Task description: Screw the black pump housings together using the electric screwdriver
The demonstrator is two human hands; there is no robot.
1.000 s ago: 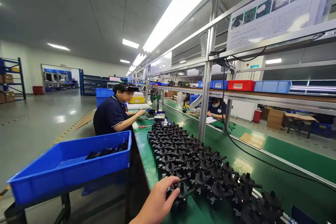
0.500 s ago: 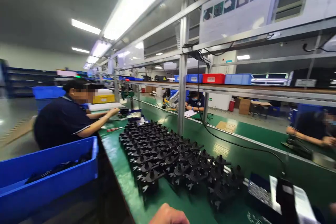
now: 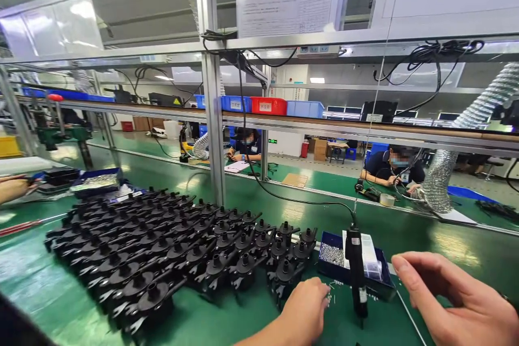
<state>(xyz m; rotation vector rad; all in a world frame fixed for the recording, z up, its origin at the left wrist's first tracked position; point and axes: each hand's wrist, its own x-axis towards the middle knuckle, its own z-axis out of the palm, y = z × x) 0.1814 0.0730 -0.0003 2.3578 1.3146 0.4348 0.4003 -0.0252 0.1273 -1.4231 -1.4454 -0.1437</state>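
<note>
My left hand (image 3: 305,307) reaches low at the front, its fingers curled together beside loose screws (image 3: 333,298) on the green tabletop. Whatever its fingertips may hold is hidden. On the right, my right hand (image 3: 458,300) is raised with thumb and forefinger curved around a gap, and nothing shows in it. Between the hands a black electric screwdriver (image 3: 356,270) hangs upright on its cable, bit downward. Behind it sits a dark blue tray (image 3: 330,239) with many small screws and a white paper. Rows of black plastic assemblies (image 3: 154,297), each with a round post and lever, stand left of my left hand.
A red-handled screwdriver (image 3: 24,227) lies at the left, near a co-worker's hand (image 3: 14,189). Another parts tray (image 3: 97,181) sits behind the assemblies. An aluminium post (image 3: 211,92) rises from the bench. Across it, two people work. Red and blue bins (image 3: 268,105) line the shelf.
The view has swung right, so the assemblies and screwdriver appear further left. My left hand now shows beside the loose screws, and my right hand has come fully into view.
</note>
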